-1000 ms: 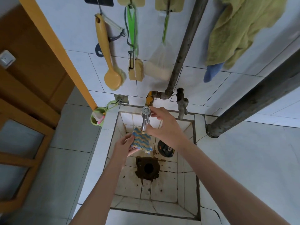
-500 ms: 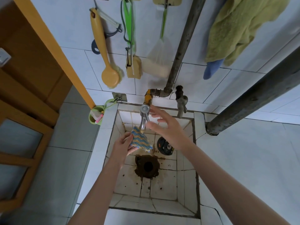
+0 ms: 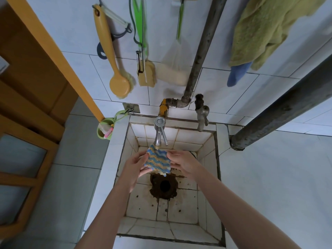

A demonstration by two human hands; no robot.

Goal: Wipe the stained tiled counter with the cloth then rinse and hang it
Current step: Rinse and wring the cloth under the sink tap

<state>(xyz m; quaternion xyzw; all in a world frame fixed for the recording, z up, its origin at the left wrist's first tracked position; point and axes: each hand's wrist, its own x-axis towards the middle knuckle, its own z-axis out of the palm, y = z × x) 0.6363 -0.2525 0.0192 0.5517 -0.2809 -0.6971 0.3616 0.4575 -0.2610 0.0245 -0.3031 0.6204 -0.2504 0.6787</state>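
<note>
Both hands now close on the small blue-and-yellow wavy-striped knitted cloth [image 3: 158,161] under the spout of the chrome lever tap [image 3: 159,131], above the deep, stained white-tiled sink basin [image 3: 206,186]. A second ago the right hand [image 3: 183,163] was up on the tap's lever; it has dropped away from it and joined the left hand [image 3: 137,164], so the cloth, which the left hand had held alone, is pinched at both side edges and spread flat beneath the outlet. Left fingers wrap its near-left edge, right fingertips press its right edge; neither hand is free. Whether water is running cannot be told from here, though a drop seems to hang from the cloth's lower corner over the rusty brown drain hole [image 3: 164,186]. The move off the lever suggests the rinse stage is under way, with wringing and hanging yet to come. Brushes hang on the white wall tiles above, beside a hanging olive-green towel [image 3: 265,27].
</note>
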